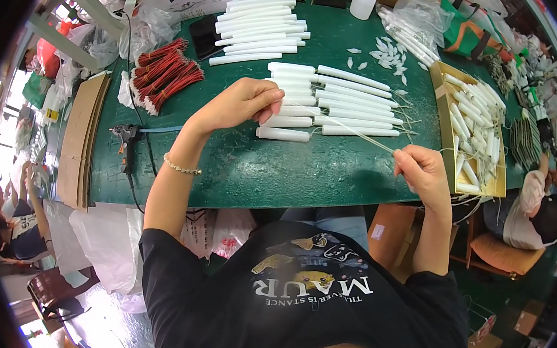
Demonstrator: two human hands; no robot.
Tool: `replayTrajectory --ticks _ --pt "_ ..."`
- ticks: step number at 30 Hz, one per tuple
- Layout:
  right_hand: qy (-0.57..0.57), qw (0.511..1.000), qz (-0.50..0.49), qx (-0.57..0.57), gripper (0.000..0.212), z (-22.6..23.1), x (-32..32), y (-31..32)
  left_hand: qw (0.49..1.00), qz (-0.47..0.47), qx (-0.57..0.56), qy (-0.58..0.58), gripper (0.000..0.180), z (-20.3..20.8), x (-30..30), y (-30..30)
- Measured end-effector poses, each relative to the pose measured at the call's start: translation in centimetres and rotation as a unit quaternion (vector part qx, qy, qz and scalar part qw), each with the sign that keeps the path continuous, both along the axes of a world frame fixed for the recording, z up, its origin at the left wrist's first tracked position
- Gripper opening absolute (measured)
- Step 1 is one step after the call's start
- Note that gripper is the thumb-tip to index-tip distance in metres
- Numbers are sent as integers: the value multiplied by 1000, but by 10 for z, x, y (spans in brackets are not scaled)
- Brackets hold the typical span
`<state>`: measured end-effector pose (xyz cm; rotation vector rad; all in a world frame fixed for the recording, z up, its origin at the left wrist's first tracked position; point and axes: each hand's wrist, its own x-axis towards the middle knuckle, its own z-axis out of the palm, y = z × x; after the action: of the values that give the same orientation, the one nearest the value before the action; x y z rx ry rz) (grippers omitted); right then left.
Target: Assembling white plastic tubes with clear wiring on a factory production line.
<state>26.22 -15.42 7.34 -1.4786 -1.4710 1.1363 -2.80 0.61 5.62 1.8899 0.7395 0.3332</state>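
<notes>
Clamping a thin, whitish, string-like strand in pinched fingers, left hand and right hand. Can't make out its ends tbh.

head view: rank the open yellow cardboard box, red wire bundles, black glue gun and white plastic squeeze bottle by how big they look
1. Open yellow cardboard box
2. Red wire bundles, taken together
Unranked: black glue gun and white plastic squeeze bottle, too close to call

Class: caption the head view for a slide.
Left hand and right hand hold a thin pale strand near white tubes.
</notes>
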Motion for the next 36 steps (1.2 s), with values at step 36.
replayTrajectory --ticks 36 --pt "128 967 -42 214 32 29 -29 -28 690 397 -319 -514 20 -39 19 -69"
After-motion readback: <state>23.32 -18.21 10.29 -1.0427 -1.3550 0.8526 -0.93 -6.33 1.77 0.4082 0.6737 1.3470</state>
